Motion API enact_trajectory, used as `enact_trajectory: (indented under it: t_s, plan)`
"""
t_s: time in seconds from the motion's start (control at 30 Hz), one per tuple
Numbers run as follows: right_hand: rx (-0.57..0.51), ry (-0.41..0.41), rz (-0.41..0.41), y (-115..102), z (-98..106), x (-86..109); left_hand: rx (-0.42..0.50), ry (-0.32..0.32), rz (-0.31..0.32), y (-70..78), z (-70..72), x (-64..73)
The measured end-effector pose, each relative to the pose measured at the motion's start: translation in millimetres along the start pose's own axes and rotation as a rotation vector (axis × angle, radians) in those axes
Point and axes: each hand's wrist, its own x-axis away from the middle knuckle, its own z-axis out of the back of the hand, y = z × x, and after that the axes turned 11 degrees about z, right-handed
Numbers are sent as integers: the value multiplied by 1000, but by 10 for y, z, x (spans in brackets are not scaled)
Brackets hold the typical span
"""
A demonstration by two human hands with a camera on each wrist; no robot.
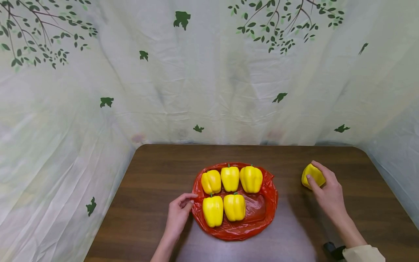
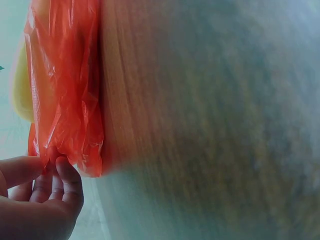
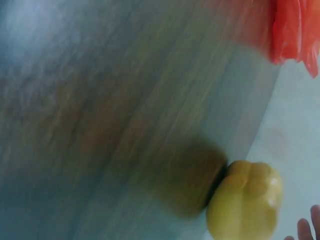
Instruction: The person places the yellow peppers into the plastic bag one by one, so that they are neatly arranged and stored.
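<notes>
A red plastic bag (image 1: pixel 265 223), its rim spread into a round shape, lies on the table with several yellow bell peppers (image 1: pixel 213 211) inside in two rows. At its left edge my left hand (image 1: pixel 178 213) pinches the rim between thumb and fingers; the left wrist view shows the crinkled bag (image 2: pixel 65 100) at the fingertips. Off to the right, one more yellow bell pepper (image 1: pixel 309 174) rests on the table. Over it is my right hand (image 1: pixel 330 194), thumb and forefinger extended. In the right wrist view the fingertips (image 3: pixel 304 230) show apart from the pepper (image 3: pixel 245 205).
The dark wooden table (image 1: pixel 157 171) has rounded far corners. Behind it and along both sides hangs a pale curtain (image 1: pixel 209 83) printed with leaves and branches. Table surface lies between the bag and the lone pepper.
</notes>
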Motion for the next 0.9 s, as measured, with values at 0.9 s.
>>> enact_trajectory:
  t_s: [0.9]
  plan:
    - [6,-95,-171,400,62,-29,0,1,45,-9,18,21]
